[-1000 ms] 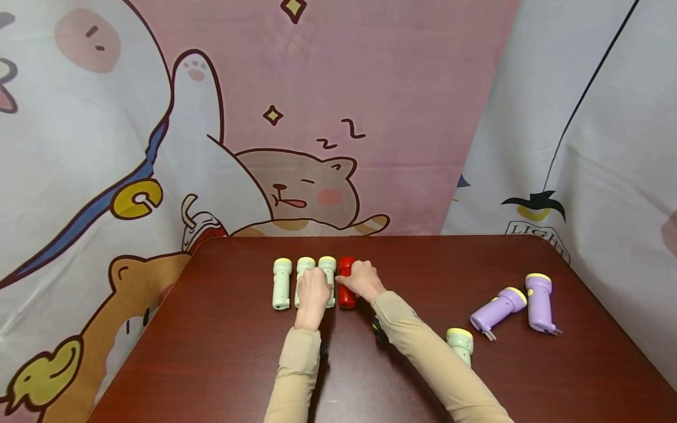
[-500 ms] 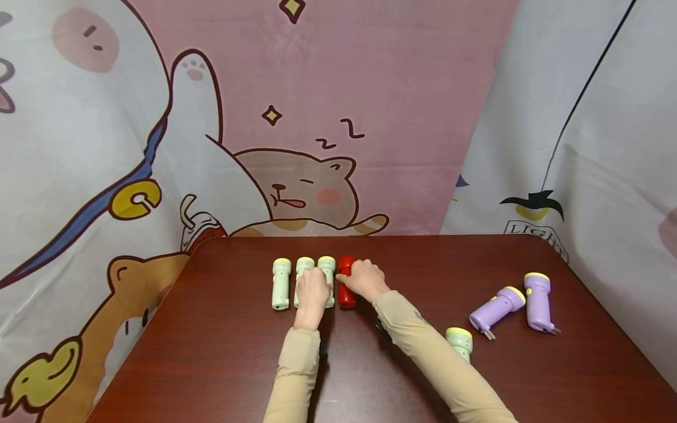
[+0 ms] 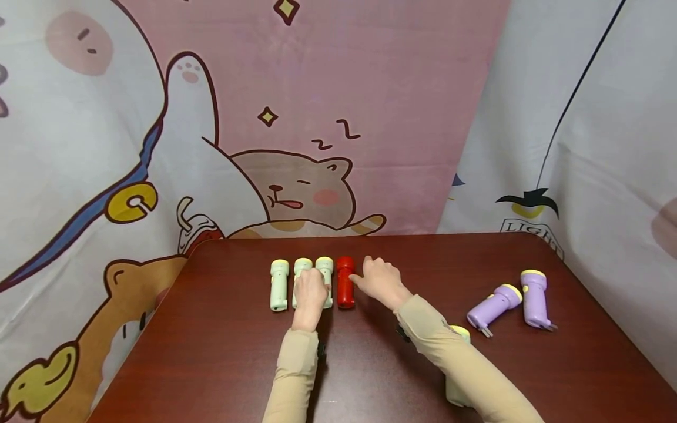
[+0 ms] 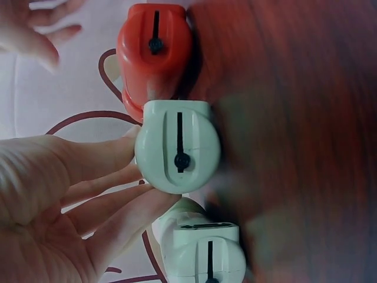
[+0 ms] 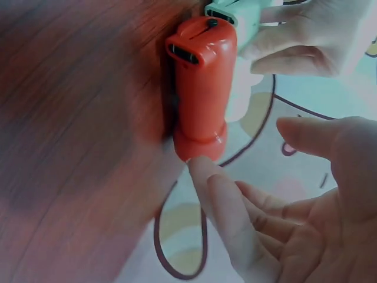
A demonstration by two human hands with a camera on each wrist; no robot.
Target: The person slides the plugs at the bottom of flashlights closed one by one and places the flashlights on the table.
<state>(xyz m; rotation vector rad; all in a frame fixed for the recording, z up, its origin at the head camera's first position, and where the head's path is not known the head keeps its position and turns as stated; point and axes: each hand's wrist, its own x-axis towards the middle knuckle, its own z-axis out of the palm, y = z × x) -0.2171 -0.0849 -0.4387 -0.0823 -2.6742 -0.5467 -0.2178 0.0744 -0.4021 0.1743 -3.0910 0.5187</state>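
Three pale green flashlights stand out in a row with a red flashlight (image 3: 345, 283) at its right end. My left hand (image 3: 311, 292) grips the green flashlight (image 4: 177, 147) beside the red one, thumb on one side and fingers on the other. Its fist partly hides the middle green flashlight (image 3: 302, 265) in the head view. Farthest left lies another green flashlight (image 3: 278, 286). My right hand (image 3: 382, 282) is just right of the red flashlight, fingers spread and holding nothing. In the right wrist view, one fingertip appears close to the red flashlight's head; contact is unclear.
Two purple flashlights (image 3: 494, 306) with plug prongs showing lie toward the table's right side. Another green flashlight (image 3: 457, 392) is partly covered by the right sleeve. A cartoon-print cloth (image 3: 412, 117) hangs behind the brown table (image 3: 222, 352).
My right hand has let go of the red flashlight and shifted right, with its fingers opening. The left hand keeps its hold on the green flashlight. The head view has shifted slightly.
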